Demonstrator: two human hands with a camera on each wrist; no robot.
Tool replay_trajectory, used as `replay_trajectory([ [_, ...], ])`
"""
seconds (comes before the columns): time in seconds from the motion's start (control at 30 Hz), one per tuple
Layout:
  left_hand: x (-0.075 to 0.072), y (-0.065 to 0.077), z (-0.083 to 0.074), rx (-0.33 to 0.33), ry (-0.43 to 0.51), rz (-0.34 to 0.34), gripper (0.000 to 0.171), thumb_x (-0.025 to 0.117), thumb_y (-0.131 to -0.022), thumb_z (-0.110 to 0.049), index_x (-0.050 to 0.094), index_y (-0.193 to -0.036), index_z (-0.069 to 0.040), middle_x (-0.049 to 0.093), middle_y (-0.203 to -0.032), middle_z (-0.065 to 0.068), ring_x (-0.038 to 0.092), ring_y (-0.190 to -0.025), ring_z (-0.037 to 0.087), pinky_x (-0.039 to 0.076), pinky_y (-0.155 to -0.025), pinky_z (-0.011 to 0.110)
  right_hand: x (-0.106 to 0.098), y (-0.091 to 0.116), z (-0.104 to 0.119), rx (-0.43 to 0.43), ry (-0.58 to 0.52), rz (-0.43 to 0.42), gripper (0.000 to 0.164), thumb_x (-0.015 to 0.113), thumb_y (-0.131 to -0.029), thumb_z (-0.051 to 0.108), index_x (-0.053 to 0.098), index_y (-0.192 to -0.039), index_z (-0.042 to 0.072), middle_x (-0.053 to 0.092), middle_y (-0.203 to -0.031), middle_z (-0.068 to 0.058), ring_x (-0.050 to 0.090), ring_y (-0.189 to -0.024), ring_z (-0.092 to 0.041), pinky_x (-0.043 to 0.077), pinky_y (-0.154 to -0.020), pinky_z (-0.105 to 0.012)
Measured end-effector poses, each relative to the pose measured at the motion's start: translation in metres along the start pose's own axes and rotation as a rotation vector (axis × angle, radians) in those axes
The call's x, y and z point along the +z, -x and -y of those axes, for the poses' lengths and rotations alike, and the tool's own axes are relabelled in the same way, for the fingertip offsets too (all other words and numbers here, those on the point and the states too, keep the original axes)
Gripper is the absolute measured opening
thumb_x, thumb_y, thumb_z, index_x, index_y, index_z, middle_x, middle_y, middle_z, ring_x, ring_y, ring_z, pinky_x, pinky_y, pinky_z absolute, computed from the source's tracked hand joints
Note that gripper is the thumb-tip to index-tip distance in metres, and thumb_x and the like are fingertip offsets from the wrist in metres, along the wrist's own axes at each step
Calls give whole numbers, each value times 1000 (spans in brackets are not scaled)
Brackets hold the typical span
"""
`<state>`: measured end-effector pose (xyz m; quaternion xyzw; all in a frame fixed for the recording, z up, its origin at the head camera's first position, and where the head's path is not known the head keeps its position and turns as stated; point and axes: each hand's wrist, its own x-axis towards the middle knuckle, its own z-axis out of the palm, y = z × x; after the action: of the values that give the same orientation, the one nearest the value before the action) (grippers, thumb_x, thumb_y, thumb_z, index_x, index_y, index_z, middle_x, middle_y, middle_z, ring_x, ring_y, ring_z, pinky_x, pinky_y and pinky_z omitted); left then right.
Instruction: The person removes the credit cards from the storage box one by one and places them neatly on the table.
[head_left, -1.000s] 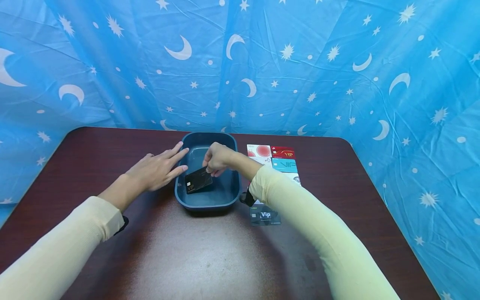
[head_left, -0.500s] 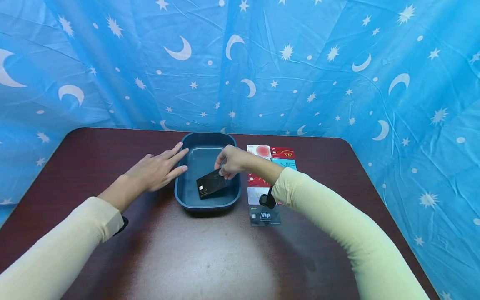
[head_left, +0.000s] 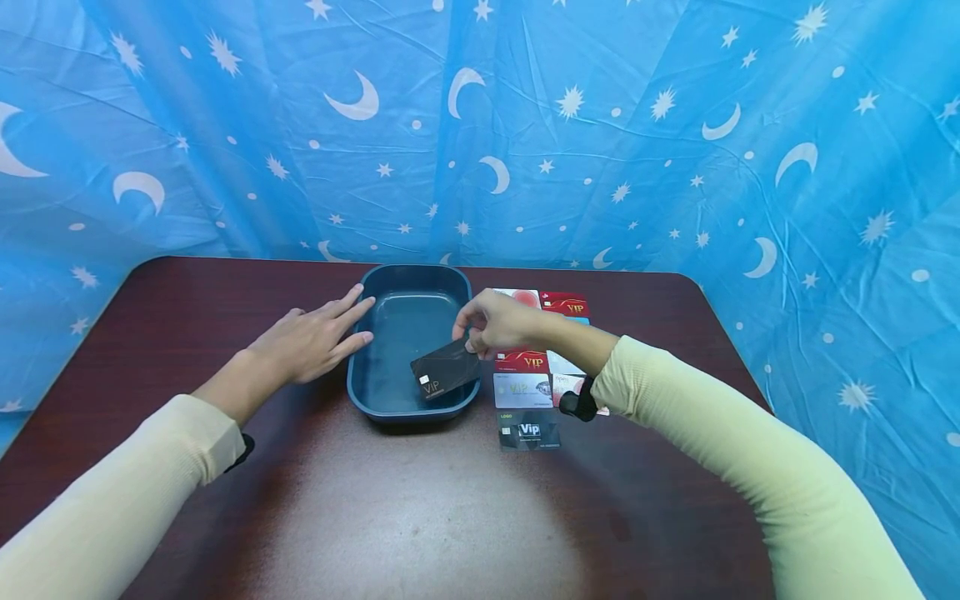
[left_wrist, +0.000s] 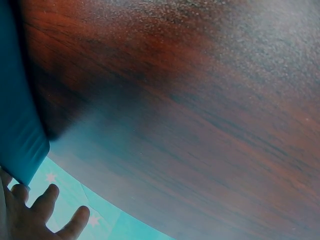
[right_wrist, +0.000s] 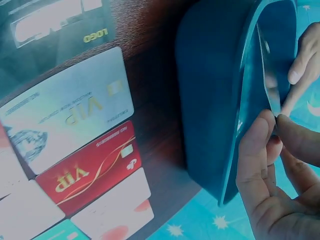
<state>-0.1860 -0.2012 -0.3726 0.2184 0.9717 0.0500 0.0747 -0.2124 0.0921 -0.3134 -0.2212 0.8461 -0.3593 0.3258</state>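
My right hand (head_left: 504, 322) pinches a black VIP card (head_left: 444, 371) by one corner, over the right side of a dark blue bin (head_left: 412, 415). In the right wrist view the same card (right_wrist: 268, 70) shows nearly edge-on between thumb and fingertips, just inside the bin's rim. My left hand (head_left: 311, 337) lies with fingers spread and straight, fingertips at the bin's left rim. From the left wrist, the fingers (left_wrist: 45, 202) appear beside the bin's outer wall (left_wrist: 17, 110).
Right of the bin, several cards lie in two columns, among them a red VIP card (head_left: 521, 361), a silver VIP card (head_left: 522, 390) and a dark grey Vip card (head_left: 529, 430). My right forearm covers some of them. A blue curtain (head_left: 420, 133) hangs behind the brown table (head_left: 375, 517).
My right hand has moved right across the bin, carrying the black card toward the right rim. More of the laid-out cards' lower rows show now. The left hand has stayed in place.
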Motion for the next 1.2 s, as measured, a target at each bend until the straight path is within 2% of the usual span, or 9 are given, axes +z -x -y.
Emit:
replay_trajectory([
  [0.13,0,0,0,5,-1,-3,67,43,-105,-44,24,-158,-7,17,-163,23,35,-141,45,32,-102,73,-7,11,-5,-25,13,-17,19,62,-90,-12,69,-104,-1,55,-74,-9,63,-76,-27,60,-77,-36],
  [0.3,1,1,1,12,0,-4,67,43,-105,-44,24,-158,-7,17,-163,23,36,-140,45,33,-102,73,-17,25,-12,-15,22,-62,19,63,-89,-10,71,-101,3,61,-89,-14,62,-81,-28,60,-76,-39],
  [0.53,1,1,2,15,4,-4,66,42,-106,-43,23,-158,-7,17,-163,23,36,-140,45,34,-101,73,-25,47,-25,-38,15,-91,16,62,-91,-9,69,-99,2,58,-98,-15,64,-80,-30,59,-76,-43],
  [0.73,1,1,1,13,12,-3,66,42,-106,-43,23,-158,-7,16,-163,23,35,-141,45,32,-102,74,-27,68,-45,-27,-13,-74,13,64,-91,-7,68,-100,1,57,-91,-16,66,-77,-32,60,-73,-39],
  [1.03,0,0,0,6,16,8,67,42,-106,-44,21,-159,-8,15,-163,23,34,-141,45,29,-103,75,-29,99,-84,21,-34,-89,14,65,-90,-7,67,-102,0,59,-84,-13,66,-76,-31,59,-74,-46],
  [1.2,1,0,0,7,14,12,67,42,-106,-44,22,-159,-8,15,-163,23,34,-141,46,29,-103,75,-26,113,-105,55,-95,-82,16,60,-91,-9,64,-106,-4,58,-83,-14,64,-74,-28,60,-74,-47],
])
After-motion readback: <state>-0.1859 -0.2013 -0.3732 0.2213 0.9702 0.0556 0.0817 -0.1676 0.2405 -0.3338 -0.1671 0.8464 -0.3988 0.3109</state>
